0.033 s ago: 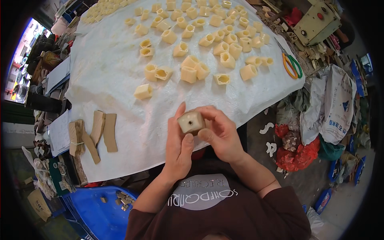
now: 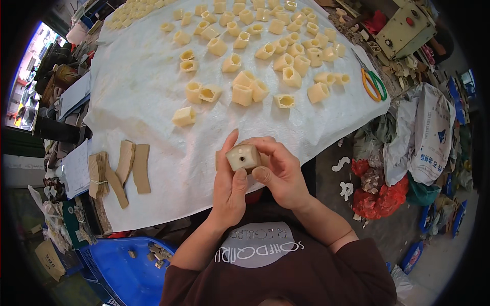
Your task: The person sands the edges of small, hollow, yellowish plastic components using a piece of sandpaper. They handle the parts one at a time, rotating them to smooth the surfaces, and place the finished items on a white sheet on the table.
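Observation:
Both hands hold one cream, block-shaped piece (image 2: 242,157) with a small dark hole in the face turned up. A brown band shows along its side, and a tan strip end (image 2: 218,160) sticks out beyond my left fingers. My left hand (image 2: 227,186) presses the piece from the left, thumb at its lower edge. From the right, my right hand (image 2: 280,171) curls its fingers over the far side, with its thumb near the lower right corner. The fingers hide much of the piece. Tan strips (image 2: 141,168) lie at the left, some tied in a bundle (image 2: 97,176).
Many hollow cream pieces (image 2: 242,94) stand and lie across the white sheet (image 2: 153,112). Scissors with orange and green handles (image 2: 375,84) rest at its right edge. A blue tub (image 2: 127,270) with small pieces sits at lower left; bags (image 2: 377,196) crowd the right.
The held piece has turned slightly in my fingers. A tan strip end now shows left of my left fingers. The view has shifted a little.

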